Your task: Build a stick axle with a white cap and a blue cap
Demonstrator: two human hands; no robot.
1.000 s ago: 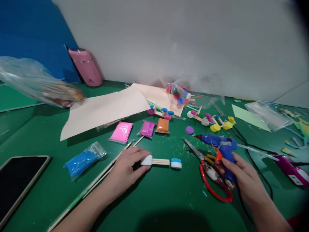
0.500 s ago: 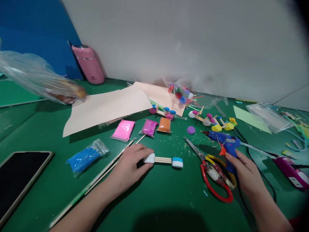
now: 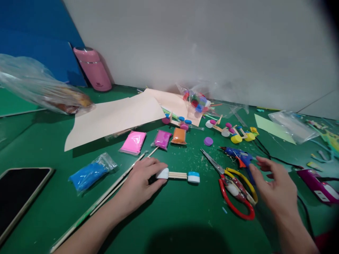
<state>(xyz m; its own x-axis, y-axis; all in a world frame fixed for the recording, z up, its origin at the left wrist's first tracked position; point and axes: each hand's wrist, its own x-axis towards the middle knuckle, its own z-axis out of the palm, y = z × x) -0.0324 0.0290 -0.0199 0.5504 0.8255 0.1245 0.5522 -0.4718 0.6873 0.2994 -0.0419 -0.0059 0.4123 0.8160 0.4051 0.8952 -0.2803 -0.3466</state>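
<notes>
My left hand (image 3: 145, 180) pinches a white cap (image 3: 162, 173) at the near end of a small piece made of wooden sticks (image 3: 177, 175). At the piece's other end sits a blue-and-white cap (image 3: 193, 177). My right hand (image 3: 277, 187) is open, thumb and fingers apart, just right of the blue hot glue gun (image 3: 238, 155), whose grip is partly hidden. The glue gun lies on the table behind the scissors (image 3: 237, 190), which have one red and one yellow handle and part their blades slightly toward the upper left.
Wooden sticks (image 3: 87, 218) lie under my left forearm, near a blue clay packet (image 3: 90, 174) and a phone (image 3: 23, 197). Clay packets (image 3: 133, 142), a purple cap (image 3: 208, 141) and small wheeled models (image 3: 219, 127) lie farther back. A magenta power strip (image 3: 315, 185) is at right.
My right hand has let go of the glue gun's grip and opened, drawing slightly to the right. My left hand stays on the white cap.
</notes>
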